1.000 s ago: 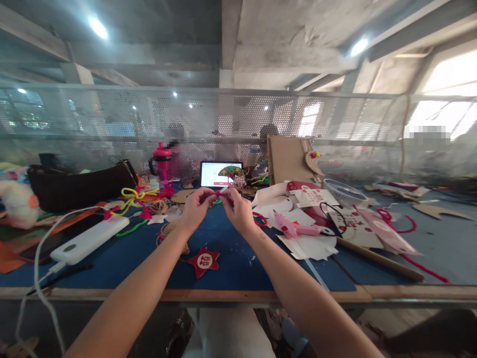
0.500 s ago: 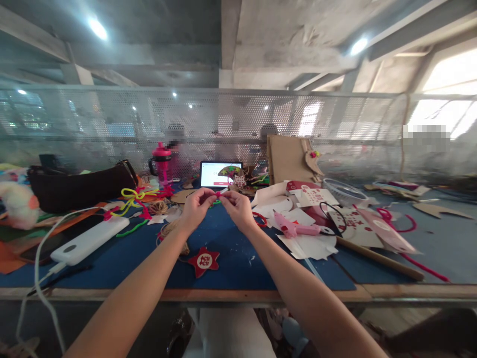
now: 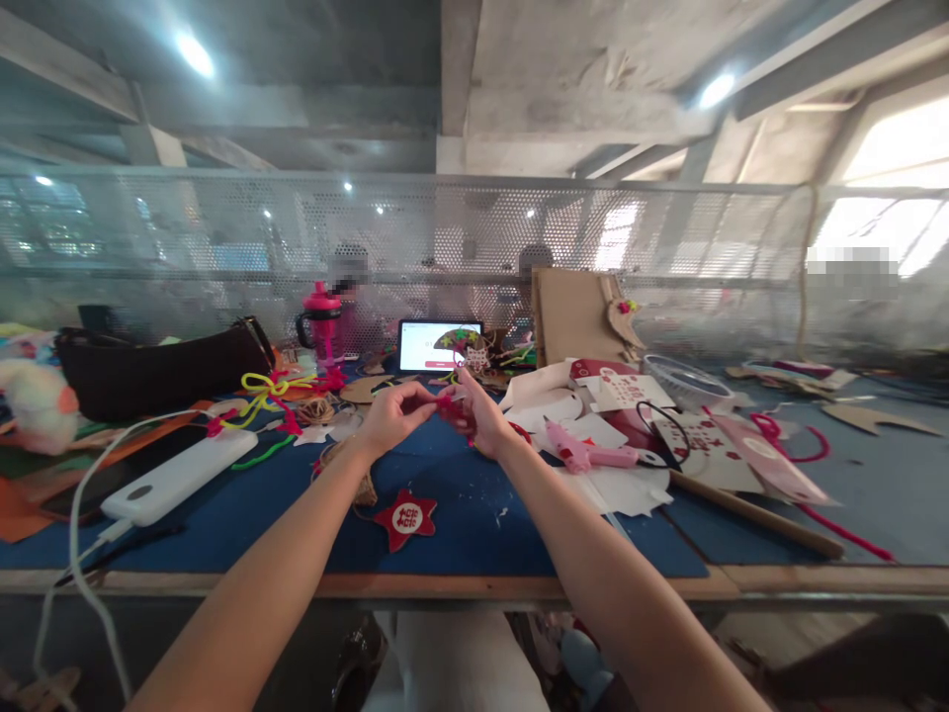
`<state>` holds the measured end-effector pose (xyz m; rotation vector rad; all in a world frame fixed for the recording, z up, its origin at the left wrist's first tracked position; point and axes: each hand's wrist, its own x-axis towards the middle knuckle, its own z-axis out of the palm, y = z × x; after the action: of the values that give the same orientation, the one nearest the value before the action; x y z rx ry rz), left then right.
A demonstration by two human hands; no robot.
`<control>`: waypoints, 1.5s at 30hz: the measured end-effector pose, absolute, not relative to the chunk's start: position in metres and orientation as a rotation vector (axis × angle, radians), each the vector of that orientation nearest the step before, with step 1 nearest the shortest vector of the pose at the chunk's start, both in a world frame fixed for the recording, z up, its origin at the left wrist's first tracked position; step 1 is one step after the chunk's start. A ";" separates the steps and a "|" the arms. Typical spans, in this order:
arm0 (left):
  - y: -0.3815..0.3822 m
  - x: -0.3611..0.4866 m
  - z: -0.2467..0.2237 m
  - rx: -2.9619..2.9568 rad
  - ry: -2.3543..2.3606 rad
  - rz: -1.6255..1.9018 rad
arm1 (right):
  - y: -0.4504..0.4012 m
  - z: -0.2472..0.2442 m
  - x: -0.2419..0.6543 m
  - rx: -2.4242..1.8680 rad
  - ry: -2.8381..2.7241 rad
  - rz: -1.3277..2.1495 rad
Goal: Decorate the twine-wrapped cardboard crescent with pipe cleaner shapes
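So our left hand (image 3: 394, 412) and right hand (image 3: 485, 413) are both pinching a small, fuzzy-looking hot-pink strand (image 3: 447, 404) over the blue-covered tabletop (image 3: 474, 539); it's already bunched up, probably only part-shaped.

Barely anything legible from my end, just a couple of digits and one bold sign
On the tablet (image 3: 413, 348) screen I'm getting what looks like "01", with a curved flowered piece (image 3: 454, 342) covering part of it; the lettering on the red button is too tiny. The red star (image 3: 405, 541) on the tabletop (image 3: 474, 534) has a paired red character in a pale oval, can't read it for sure. The white card (image 3: 630, 393)'s red characters are mush.
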<state>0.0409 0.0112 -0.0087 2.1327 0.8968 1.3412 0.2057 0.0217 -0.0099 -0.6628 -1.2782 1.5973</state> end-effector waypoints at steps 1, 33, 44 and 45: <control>0.011 0.041 -0.009 2.138 0.898 1.328 | 0.022 -0.010 0.206 -0.674 -1.276 1.606; 0.011 0.041 -0.008 2.044 0.871 1.329 | 0.019 -0.011 0.209 -0.601 -1.537 1.815; 0.009 0.041 -0.006 2.133 0.928 1.237 | 0.015 -0.014 0.207 -0.618 -1.686 1.767; 0.008 0.041 -0.005 2.145 0.929 1.222 | 0.014 -0.014 0.206 -0.619 -1.681 1.767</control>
<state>0.0406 0.0082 -0.0053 2.1451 0.9291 1.2224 0.2056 0.0145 -0.0143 -0.6185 -1.6814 1.7675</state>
